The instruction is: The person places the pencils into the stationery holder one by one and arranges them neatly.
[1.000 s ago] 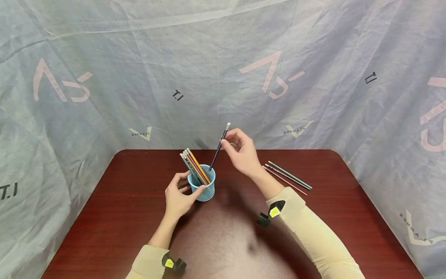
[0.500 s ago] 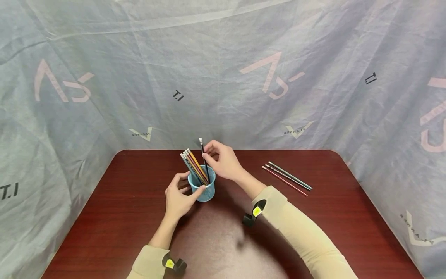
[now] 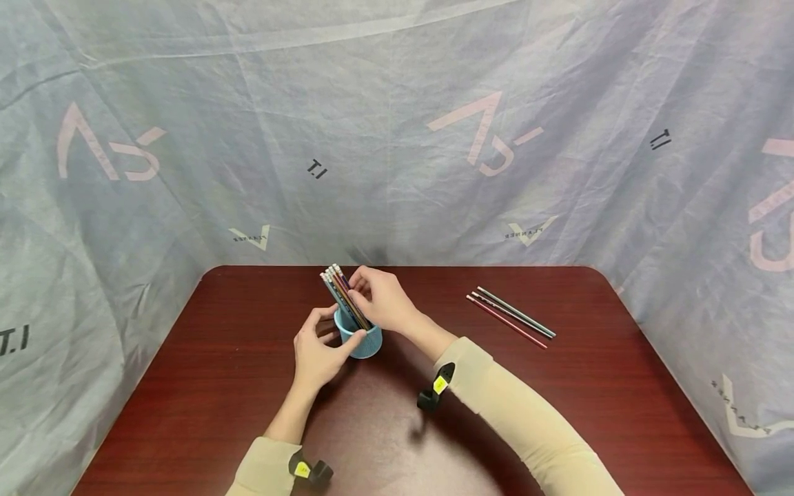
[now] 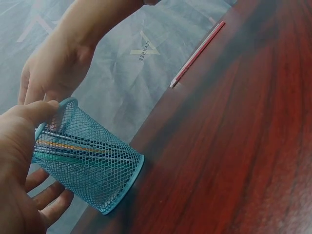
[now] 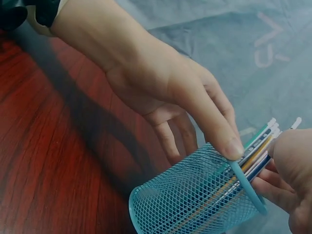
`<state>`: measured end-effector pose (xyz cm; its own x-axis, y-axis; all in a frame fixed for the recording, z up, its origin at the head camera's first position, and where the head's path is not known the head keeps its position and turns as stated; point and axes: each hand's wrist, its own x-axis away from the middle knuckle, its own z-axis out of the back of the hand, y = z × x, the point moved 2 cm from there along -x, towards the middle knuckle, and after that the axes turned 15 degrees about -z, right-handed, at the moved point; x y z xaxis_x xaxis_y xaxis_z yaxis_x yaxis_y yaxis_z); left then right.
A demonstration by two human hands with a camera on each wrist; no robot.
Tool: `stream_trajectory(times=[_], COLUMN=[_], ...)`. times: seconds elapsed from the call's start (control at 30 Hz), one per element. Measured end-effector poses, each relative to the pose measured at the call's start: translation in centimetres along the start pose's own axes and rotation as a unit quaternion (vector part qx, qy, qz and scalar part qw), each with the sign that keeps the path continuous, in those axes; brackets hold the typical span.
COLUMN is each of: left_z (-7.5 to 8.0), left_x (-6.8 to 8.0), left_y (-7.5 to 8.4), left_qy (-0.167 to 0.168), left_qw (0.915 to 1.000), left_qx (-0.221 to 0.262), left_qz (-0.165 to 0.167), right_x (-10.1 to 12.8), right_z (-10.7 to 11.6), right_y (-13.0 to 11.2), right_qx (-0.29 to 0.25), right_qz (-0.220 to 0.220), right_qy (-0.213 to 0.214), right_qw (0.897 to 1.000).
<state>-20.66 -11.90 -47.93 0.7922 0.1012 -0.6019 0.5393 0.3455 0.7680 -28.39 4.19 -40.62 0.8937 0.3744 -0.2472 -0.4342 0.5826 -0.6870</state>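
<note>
A light-blue mesh pencil cup (image 3: 366, 346) stands on the table, its wire wall (image 4: 92, 156) filling much of the left wrist view. My left hand (image 3: 319, 355) grips it near the rim, thumb at the front and fingers round the far side. Several pencils (image 3: 338, 296) lean left inside it, white eraser ends up. Over the cup's right side, my right hand (image 3: 384, 301) pinches a dark pencil (image 3: 344, 280) close against the bunch; its lower part is hidden by the hand and the other pencils. In the right wrist view its white eraser (image 5: 296, 123) shows above my thumb.
To the right, a red pencil (image 3: 505, 321), a patterned pencil (image 3: 513, 315) and a grey-green pencil (image 3: 516, 311) lie side by side on the dark red wooden table (image 3: 217, 372). A grey printed cloth (image 3: 384, 124) hangs behind and on both sides.
My right hand has moved left and down, bringing the dark pencil into the cup and tilting it left against the others. The left hand has stayed on the cup.
</note>
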Motion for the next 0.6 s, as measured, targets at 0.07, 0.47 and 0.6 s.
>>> stream_trajectory(times=[0.07, 0.47, 0.6], left_z=[0.0, 0.0, 0.0], left_x=[0.0, -0.1, -0.1], left_y=[0.0, 0.2, 0.3], left_qy=[0.001, -0.003, -0.006], left_qw=[1.0, 1.0, 1.0], left_qx=[0.003, 0.007, 0.004], left_qz=[-0.001, 0.001, 0.001], right_x=[0.0, -0.8, -1.0], right_z=[-0.2, -0.7, -0.7], right_y=[-0.2, -0.3, -0.3], right_qx=[0.008, 0.045, 0.053], right_qz=[0.002, -0.001, -0.005], right_qy=[0.002, 0.014, 0.015], right_qw=[1.0, 0.999, 0.998])
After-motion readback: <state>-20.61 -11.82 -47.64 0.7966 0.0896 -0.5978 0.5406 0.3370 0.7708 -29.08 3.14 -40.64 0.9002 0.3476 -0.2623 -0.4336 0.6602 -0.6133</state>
